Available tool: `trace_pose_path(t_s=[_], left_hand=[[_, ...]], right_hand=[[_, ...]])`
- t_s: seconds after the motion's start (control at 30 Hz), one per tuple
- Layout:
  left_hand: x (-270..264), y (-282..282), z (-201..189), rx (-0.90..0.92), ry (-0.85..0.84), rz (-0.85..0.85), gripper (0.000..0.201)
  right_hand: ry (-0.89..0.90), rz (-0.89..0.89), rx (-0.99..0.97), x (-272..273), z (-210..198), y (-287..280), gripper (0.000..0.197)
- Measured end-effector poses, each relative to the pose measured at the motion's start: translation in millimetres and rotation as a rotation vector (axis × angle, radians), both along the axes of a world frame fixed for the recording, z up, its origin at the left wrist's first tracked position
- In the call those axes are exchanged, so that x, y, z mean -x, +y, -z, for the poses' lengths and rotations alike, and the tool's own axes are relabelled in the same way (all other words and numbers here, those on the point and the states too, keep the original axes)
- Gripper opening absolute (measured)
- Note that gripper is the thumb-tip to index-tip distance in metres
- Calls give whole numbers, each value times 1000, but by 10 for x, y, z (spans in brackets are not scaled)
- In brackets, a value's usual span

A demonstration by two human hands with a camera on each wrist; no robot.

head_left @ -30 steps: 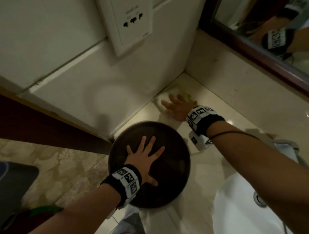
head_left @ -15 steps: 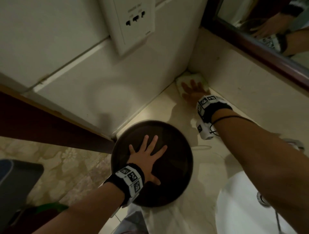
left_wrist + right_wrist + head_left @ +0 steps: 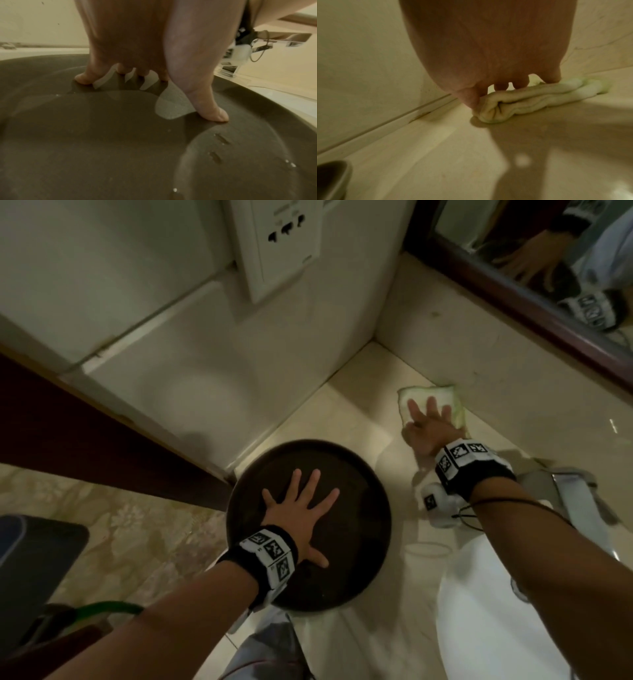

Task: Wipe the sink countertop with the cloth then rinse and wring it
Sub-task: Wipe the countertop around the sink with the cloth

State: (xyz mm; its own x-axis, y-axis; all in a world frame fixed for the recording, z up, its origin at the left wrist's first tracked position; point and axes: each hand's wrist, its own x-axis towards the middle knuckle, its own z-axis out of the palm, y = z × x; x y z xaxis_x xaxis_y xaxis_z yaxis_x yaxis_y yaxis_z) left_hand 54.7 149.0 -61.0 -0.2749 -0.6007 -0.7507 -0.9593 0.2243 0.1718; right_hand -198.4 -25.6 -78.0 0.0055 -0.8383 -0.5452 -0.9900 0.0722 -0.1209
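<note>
Countertop point(image 3: 335, 419), back wall edge | cloth point(image 3: 432, 402) has shifted out of the corner toward 3 o'clock | right hand point(image 3: 428, 428) flat, fingers spread atop cloth | left hand point(image 3: 301, 508) splayed on dark tray point(image 3: 359, 542).

Cloth leaves the corner

The right hand point(image 3: 430, 428), flat on the folded cloth point(image 3: 457, 405), has slid it out of the wall corner and rightward along the back wall of the countertop point(image 3: 346, 419).

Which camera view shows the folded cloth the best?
The right wrist view: the cloth is close, its folds clear under the right hand. The head view shows it small, flat, partly covered by that hand. The left wrist view does not show it.
</note>
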Motion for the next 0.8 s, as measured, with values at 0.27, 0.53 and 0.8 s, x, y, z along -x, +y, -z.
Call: trace_pose_path(t_s=[0.27,0.53,0.8], left_hand=[[5,7,9,1,2,-6,124],[-5,19,12,15,5,-16,125],[4,29,-20,19,-34,13,123]], right_hand=[[1,-238,-50,-889,-88,-109,56],[116,-690,-77,-1112,-200,60,60],[6,-314,-63,-195,-191,384,56]])
